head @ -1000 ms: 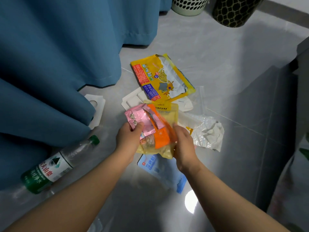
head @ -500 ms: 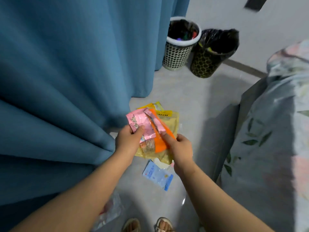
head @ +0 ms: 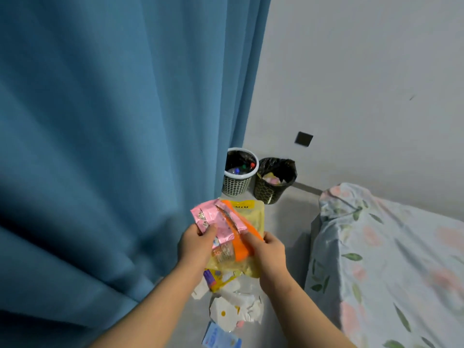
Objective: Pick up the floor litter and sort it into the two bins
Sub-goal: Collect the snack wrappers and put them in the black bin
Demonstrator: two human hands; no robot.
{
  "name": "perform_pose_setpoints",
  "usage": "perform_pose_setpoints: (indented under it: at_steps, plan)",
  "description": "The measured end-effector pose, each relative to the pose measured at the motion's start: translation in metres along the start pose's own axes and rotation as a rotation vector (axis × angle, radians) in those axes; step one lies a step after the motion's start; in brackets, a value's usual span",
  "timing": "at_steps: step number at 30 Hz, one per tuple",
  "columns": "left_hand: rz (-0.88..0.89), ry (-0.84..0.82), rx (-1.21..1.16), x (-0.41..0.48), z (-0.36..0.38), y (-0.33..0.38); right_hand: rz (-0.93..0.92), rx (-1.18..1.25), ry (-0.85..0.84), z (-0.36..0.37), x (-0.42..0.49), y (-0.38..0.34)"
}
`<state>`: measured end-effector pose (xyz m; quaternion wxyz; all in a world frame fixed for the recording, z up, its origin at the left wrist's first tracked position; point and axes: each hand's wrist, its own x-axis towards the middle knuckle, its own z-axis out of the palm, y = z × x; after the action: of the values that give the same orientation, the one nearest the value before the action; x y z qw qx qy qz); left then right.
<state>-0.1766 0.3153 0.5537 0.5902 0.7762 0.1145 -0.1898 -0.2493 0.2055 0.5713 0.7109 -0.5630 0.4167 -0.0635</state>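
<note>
Pinching crinkled pink foil wrapper [head: 216,218]: left grip [head: 195,243], frame centre; right grip [head: 270,249] clasping glossy orange plastic packet [head: 239,250].

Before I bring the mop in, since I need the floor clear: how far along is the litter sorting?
Partly done: the white bin holds bottles, the black bin wrappers. Held now, unbinned: pink wrapper, orange wrapper, yellow pouch. Still on the floor: white papers, a yellow packet, a blue packet.
</note>
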Motion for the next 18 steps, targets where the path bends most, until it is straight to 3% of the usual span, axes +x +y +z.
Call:
perform_pose_setpoints:
  at_steps: [7, 18]
  plan:
    - [0.038, -0.04, 0.044, -0.007, 0.055, 0.05, -0.032, 0.049, 0.048, -0.046, 0.016, -0.05]
    - [-0.003, -0.032, -0.025, 0.036, 0.198, 0.114, -0.047, 0.027, 0.013, -0.137, 0.13, -0.121]
